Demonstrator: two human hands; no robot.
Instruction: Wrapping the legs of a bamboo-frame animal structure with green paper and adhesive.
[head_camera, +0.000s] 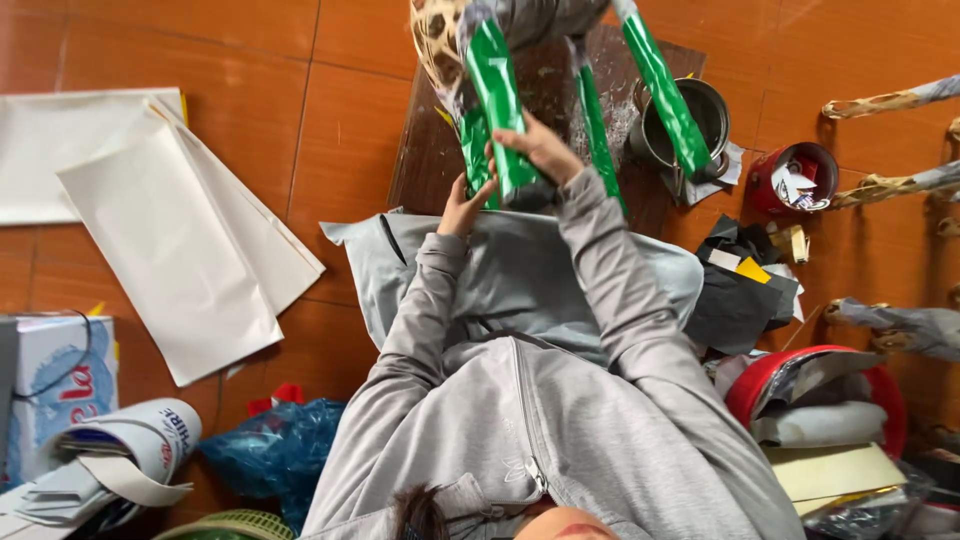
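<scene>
A woven bamboo frame (437, 40) stands over a dark wooden board (425, 150), and its legs are wrapped in shiny green paper. My right hand (537, 148) presses on the lower end of the thickest green-wrapped leg (495, 85) and grips it. Just below and to its left, my left hand (462, 205) holds the foot of a second green leg (474, 140), fingers curled on the paper. Two more green legs (660, 90) stick out to the right. Both grey sleeves reach up from my lap, which is covered by a grey cloth (520, 270).
A metal pot (695, 115) and a red tin (795, 175) stand to the right of the board. On the left of the tiled floor lie white paper sheets (170, 230), with a box (60, 370), a blue bag (270, 450), a red basin (880, 390) and other paper-wrapped frames (890, 100) around.
</scene>
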